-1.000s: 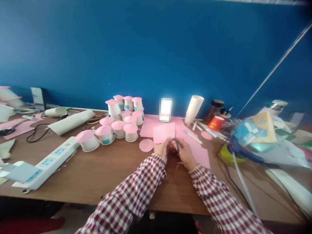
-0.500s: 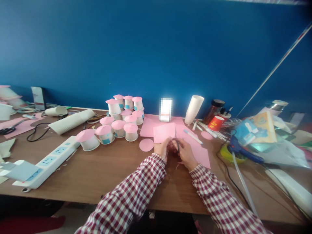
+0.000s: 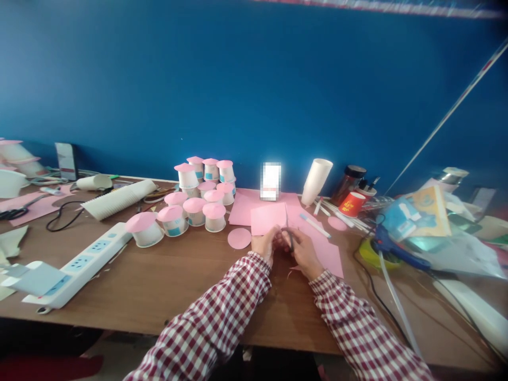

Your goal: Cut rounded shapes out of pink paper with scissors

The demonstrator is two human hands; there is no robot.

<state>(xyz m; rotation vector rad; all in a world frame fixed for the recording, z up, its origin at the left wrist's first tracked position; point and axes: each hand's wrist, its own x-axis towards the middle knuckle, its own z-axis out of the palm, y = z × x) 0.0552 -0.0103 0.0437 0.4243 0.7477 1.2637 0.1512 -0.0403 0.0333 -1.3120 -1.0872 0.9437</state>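
A blue wall fills the upper half of the view. Below it stretches a brown wooden table. On its left side, a long white power strip lies at a slant, near a cluster of white paper cups with pink cone-shaped tops. Pink sheets lie flat at the centre, toward the wall. In front of them, two hands in checked sleeves meet. The right hand is closed around the handles of dark scissors. The left hand is clamped on the near edge of a pink paper piece, held over the sheets; its fingertips are partly hidden. The scissors stand at the piece's right edge. A pink disc lies just left of the left hand.
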